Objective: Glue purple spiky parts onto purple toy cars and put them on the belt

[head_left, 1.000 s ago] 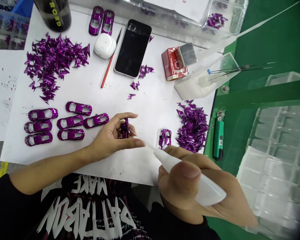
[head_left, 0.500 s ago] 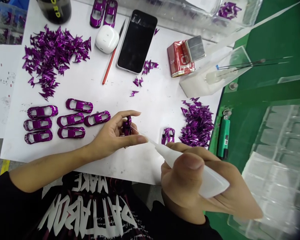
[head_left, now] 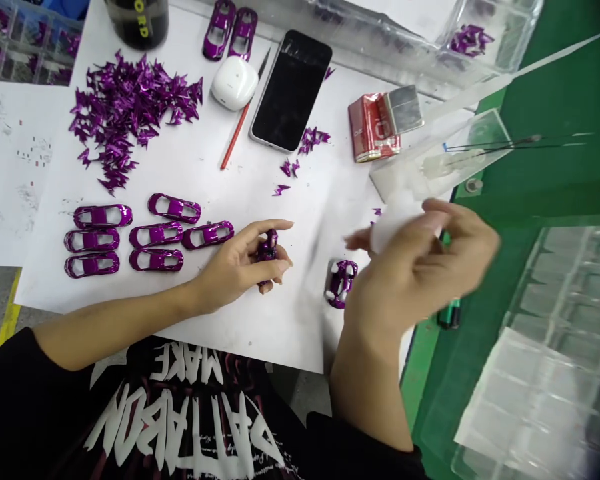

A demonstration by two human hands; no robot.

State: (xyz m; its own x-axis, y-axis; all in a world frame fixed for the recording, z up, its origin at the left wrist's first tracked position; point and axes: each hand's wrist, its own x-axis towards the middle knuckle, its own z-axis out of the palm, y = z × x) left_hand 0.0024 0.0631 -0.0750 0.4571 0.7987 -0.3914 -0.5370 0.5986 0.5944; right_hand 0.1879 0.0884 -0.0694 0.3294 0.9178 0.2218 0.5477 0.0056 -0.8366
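My left hand is closed round a small purple toy car body, which stands end-up between thumb and fingers. On the right, my right hand grips a white squeeze bottle, blurred by motion; its thin nozzle cannot be made out. Just left of that wrist, another purple car body lies on the white paper. Several more car bodies lie in rows beside my left forearm. Most of the pile of small purple parts on the right is hidden behind my right hand.
A heap of pointed purple parts lies at the left. Behind stand a dark cup, a white earbud case, a red pencil, a phone, a red pack and a clear holder. Clear trays lie right.
My right hand has drawn the white bottle away from the car body in my left hand, up and to the right. My left hand keeps its hold. The whole view has shifted slightly.
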